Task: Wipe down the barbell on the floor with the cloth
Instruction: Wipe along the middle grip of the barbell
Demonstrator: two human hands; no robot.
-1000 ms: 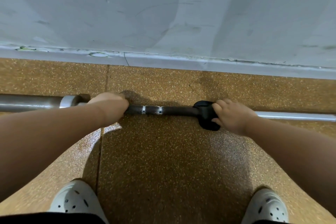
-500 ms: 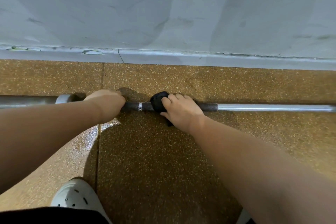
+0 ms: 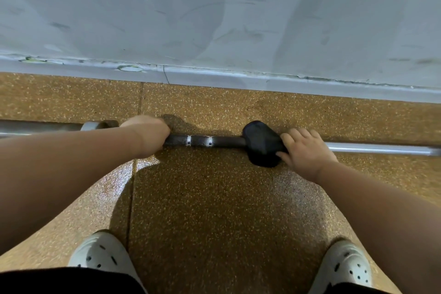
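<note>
A barbell [image 3: 214, 141] lies across the speckled brown floor, parallel to the wall. Its middle is dark and knurled with two pale rings, its right part is bright steel, and a thick grey sleeve shows at the far left. My left hand [image 3: 148, 133] is closed around the shaft just right of the sleeve collar. A black cloth [image 3: 261, 143] is wrapped over the shaft right of the rings. My right hand [image 3: 304, 150] grips the cloth's right side and presses it onto the bar.
A scuffed grey wall [image 3: 214, 19] with a low skirting runs just behind the bar. My two white perforated clogs, the left [image 3: 102, 255] and the right [image 3: 343, 265], stand on the floor below, on either side of a floor seam [image 3: 133, 186].
My right hand first slid the cloth left along the shaft close to the left hand, then back right past the two rings. The left hand kept its grip.
</note>
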